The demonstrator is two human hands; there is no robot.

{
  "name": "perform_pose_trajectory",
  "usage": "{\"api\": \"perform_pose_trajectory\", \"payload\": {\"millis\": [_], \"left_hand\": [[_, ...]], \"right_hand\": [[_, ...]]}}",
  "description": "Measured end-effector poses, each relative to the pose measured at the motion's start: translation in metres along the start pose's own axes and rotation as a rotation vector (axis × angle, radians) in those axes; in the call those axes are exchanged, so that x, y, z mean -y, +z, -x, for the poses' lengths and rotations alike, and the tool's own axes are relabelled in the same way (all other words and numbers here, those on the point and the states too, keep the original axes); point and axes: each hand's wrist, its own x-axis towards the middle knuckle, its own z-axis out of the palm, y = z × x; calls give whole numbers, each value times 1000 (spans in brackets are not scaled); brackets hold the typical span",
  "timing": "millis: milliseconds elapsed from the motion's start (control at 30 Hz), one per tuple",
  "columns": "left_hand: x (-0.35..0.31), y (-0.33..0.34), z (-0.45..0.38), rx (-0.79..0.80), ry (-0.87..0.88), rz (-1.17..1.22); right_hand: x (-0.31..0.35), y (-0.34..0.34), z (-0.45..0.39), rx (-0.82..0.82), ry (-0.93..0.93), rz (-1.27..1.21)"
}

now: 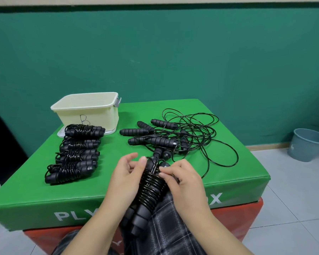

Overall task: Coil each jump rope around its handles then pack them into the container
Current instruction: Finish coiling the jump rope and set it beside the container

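A black jump rope point(149, 188), its cord wound in tight turns round its two handles, lies between my hands at the front edge of the green box. My left hand point(126, 173) grips it from the left, thumb near the top end. From the right, my right hand point(180, 177) pinches the cord against the coil. Several coiled jump ropes point(75, 155) lie in a row on the left of the box. A tangle of uncoiled jump ropes point(173, 137) with loose black cord lies at the centre right. The cream container point(87, 111), marked "B", stands open at the back left.
The green padded box point(44, 196) sits on a red box point(247, 218). The container's lid point(60, 134) lies under it. A grey bucket point(307, 144) stands on the tiled floor at the right. A dark chair point(0, 144) is at the left.
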Motion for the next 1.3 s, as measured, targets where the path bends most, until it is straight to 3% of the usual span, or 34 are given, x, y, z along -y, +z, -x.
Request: {"api": "perform_pose_trajectory", "payload": {"millis": [133, 367, 500, 600, 800, 1067, 1133, 1233, 1300], "left_hand": [[0, 5, -1, 66, -98, -54], [2, 4, 0, -200, -141, 236], [-4, 1, -4, -300, -91, 358], [-10, -5, -7, -363, 5, 381], [-2, -16, -11, -464, 128, 150], [3, -44, -13, -273, 335, -391], [-1, -48, -15, -201, 265, -333], [-11, -52, -18, -18, -22, -15], [-16, -54, -17, 43, -87, 7]], "right_hand": [[3, 4, -1, 3, 19, -15], [26, 15, 4, 69, -1, -149], [33, 28, 0, 190, 150, -95], [36, 37, -10, 342, 371, -290], [38, 50, -12, 361, 338, -427], [21, 41, -18, 318, 237, -499], [21, 40, -18, 329, 219, -517], [20, 39, -16, 356, 198, -503], [23, 38, -14, 361, 183, -518]]}}
